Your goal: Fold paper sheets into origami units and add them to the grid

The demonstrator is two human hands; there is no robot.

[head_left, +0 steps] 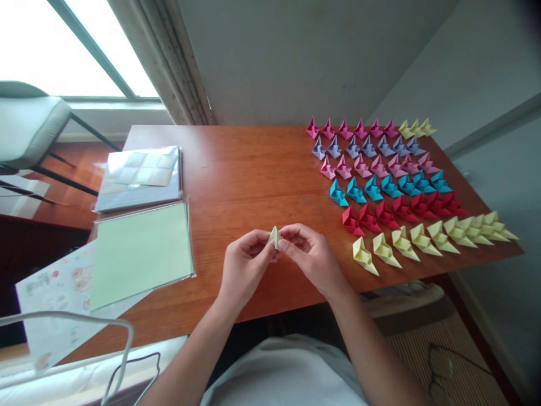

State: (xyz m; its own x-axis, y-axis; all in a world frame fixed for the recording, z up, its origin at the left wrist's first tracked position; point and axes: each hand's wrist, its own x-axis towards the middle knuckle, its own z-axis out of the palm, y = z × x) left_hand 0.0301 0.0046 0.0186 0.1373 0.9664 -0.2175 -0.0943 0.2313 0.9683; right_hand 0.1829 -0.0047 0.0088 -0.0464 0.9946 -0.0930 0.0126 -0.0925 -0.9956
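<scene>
Between my two hands, just above the front part of the wooden table [253,175], is a small piece of folded pale green paper [275,235] with a pointed top. My left hand [247,262] pinches its left side with thumb and fingers. On the other side, my right hand [310,254] grips it the same way, thumb tip against the paper. The lower part of the fold is hidden by my fingers. Closest to my right hand stand a yellow paper boat [364,256] and a red paper boat [351,221], each at the left end of its row.
Rows of paper boats in blue [372,189], pink [362,166], purple [353,148] and magenta [344,131] fill the table's right side. At left lie green paper sheets [141,248], a packet of sheets [139,194] and a printed sheet [54,293]. A white cable [84,319] curves at lower left.
</scene>
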